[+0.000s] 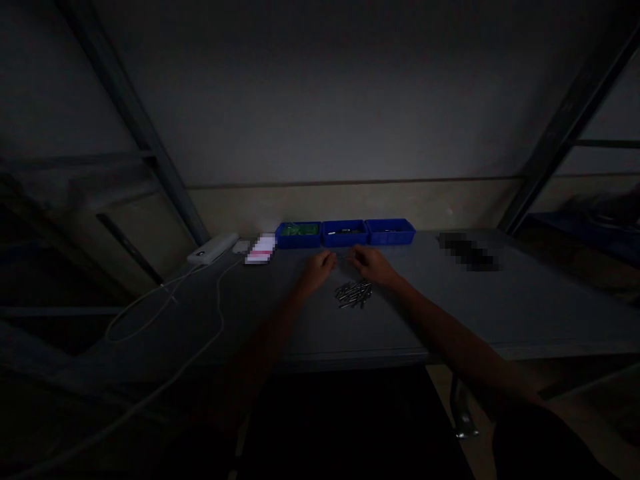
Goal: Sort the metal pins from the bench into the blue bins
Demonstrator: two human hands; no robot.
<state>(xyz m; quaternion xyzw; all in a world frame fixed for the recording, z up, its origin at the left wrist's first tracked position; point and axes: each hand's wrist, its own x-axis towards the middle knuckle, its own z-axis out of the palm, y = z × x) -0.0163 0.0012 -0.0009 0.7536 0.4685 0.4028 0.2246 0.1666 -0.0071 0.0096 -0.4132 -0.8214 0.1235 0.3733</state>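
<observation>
My left hand (pixel 320 269) and my right hand (pixel 373 264) face each other over the table, a short gap apart. Both have their fingers drawn together in a pinch. A faint small glint shows in the gap, too dark and small to name. Just in front of them, nearer to me, lies a loose pile of thin, shiny metal rod-like pieces (pixel 353 293). Behind the hands stand three blue bins in a row: the left bin (pixel 299 245) has something green in it, the middle bin (pixel 345 241) small metal-looking pieces, the right bin (pixel 391 239) a few small bits.
On the grey table (pixel 310 333) at left lie a lit phone (pixel 261 249), a white box-shaped device (pixel 214 248) and a white cable (pixel 221 303). A dark blurred object (pixel 470 252) lies at right. Metal posts and a wall bound the back.
</observation>
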